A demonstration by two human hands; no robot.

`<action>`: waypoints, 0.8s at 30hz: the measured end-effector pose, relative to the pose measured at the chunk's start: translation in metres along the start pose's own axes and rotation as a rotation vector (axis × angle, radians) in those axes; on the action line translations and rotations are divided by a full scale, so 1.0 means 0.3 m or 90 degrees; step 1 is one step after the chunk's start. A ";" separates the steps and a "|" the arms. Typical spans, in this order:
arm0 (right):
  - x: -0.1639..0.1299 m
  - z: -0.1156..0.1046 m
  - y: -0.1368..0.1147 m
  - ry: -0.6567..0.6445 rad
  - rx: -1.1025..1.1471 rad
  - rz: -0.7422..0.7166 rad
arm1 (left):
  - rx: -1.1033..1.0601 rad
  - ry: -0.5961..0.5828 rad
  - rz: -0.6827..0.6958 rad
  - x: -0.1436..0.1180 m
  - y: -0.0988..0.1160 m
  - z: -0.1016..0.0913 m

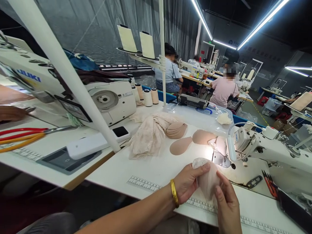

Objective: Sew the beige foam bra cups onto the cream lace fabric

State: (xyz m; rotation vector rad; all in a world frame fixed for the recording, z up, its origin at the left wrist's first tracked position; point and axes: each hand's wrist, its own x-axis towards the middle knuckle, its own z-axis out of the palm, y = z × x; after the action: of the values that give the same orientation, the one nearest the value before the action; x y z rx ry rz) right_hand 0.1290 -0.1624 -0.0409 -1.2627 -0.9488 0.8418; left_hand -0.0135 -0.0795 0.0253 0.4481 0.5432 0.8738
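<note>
Low in front of the sewing machine point(253, 143), a pale beige fabric cup with a lacy white edge point(208, 182) is held between both hands. My left hand point(188, 182), with a gold bangle at the wrist, pinches its left side, thumb on top. At its right edge, my right hand point(226, 195) grips with thumb and fingers. Another cup piece point(220, 145) lies by the machine's lit needle area. Beige teardrop pads point(180, 146) rest on the white table, beside a stack of similar pads point(175, 130) and a heap of cream lace point(148, 136).
Black snips point(254, 182) and red-handled tweezers point(269, 183) lie at right. Thread cones point(147, 97) stand behind the neighbouring sewing machine point(112, 100). A white pole point(65, 74) crosses the left side. Several people sit farther back; another person's hand point(12, 113) shows at far left.
</note>
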 end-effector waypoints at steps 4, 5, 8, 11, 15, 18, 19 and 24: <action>0.027 -0.012 0.030 0.026 0.046 0.061 | -0.025 0.008 -0.002 0.006 -0.005 -0.002; 0.028 -0.010 0.040 0.036 0.063 0.071 | -0.028 0.010 -0.001 0.008 -0.007 -0.004; 0.025 0.001 0.059 0.056 0.108 0.091 | -0.025 0.008 -0.012 0.014 -0.012 -0.008; 0.021 0.012 0.060 0.069 0.145 0.110 | -0.019 0.010 -0.017 0.017 -0.014 -0.009; 0.019 0.025 0.052 0.093 0.176 0.093 | -0.022 0.020 -0.001 0.022 -0.015 -0.005; 0.018 0.033 0.051 0.099 0.182 0.083 | -0.024 0.025 -0.006 0.023 -0.014 -0.001; 0.017 0.034 0.050 0.098 0.182 0.084 | -0.024 0.024 -0.010 0.023 -0.013 0.001; 0.014 0.026 0.038 0.080 0.172 0.077 | -0.013 0.020 -0.014 0.019 -0.006 0.013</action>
State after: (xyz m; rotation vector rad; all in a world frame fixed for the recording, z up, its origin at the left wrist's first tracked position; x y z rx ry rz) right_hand 0.1234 -0.1540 -0.0514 -1.1318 -0.6395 0.9400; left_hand -0.0071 -0.0765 0.0259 0.4092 0.5667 0.8656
